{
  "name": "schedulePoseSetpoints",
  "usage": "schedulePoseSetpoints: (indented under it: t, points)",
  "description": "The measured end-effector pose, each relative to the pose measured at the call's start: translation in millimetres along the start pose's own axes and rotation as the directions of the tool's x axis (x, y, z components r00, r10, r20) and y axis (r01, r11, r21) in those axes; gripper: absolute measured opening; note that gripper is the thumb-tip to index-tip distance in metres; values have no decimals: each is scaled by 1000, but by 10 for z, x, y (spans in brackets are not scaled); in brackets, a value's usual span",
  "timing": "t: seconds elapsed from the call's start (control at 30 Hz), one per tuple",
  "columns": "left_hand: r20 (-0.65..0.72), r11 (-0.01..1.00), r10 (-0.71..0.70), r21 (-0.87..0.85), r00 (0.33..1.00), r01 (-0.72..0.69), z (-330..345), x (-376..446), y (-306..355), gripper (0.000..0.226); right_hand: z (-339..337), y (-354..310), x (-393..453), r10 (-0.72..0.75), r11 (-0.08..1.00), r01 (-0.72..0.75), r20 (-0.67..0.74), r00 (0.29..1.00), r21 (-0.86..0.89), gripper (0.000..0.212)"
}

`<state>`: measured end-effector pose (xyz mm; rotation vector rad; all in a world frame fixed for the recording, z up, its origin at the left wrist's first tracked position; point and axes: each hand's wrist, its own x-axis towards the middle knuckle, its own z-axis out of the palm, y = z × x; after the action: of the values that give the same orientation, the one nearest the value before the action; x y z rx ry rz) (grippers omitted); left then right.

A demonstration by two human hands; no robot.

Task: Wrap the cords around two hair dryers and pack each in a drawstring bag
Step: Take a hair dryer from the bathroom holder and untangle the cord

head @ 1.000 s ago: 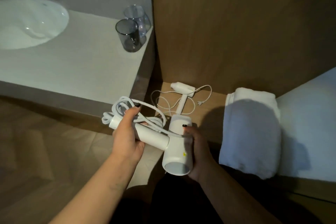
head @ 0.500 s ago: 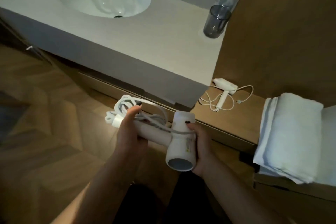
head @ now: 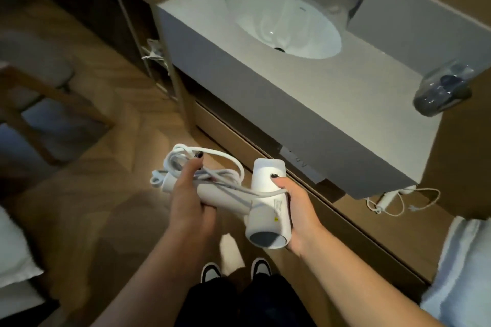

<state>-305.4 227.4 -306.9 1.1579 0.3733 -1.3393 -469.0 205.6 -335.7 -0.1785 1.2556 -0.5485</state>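
Dryer (head: 268, 204) was held in the air in front of the surface (head: 318, 103); left hand (head: 188, 204) gripped handle and bundled cord (head: 202, 170), right hand (head: 300, 218) cupped the barrel. Likely light, rigid, smooth plastic; springy cord might uncoil, so pinch loops against handle.

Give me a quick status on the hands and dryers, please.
Left hand grips handle and coiled cord; right hand holds dryer. Second dryer unwrapped on shelf. No bag visible.

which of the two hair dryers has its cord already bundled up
The held hair dryer, gripped by both hands, its cord coiled at the handle. The other dryer lies on the low shelf, cord loose.
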Motion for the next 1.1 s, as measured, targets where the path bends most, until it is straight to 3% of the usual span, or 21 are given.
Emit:
schedulePoseSetpoints:
  t: [0.2,0.4,0.83,1.1]
  points:
    - [-57,989,92,-110,994,-97,-43,228,388,11,526,-143,251,-2,991,11,69,998,-134,25]
    - [-107,952,211,-203,972,-229,278,512,649,14,879,-565,604,-10,976,33,108,994,-215,23]
    - [-212,906,276,-268,938,-327,1052,1458,1199,13,1592,-1672,1379,-7,931,60,147,989,-360,53]
    - [-224,902,258,-293,940,-317,1230,1841,1679,9,2120,-1951,1713,51,936,-15,94,994,-353,38]
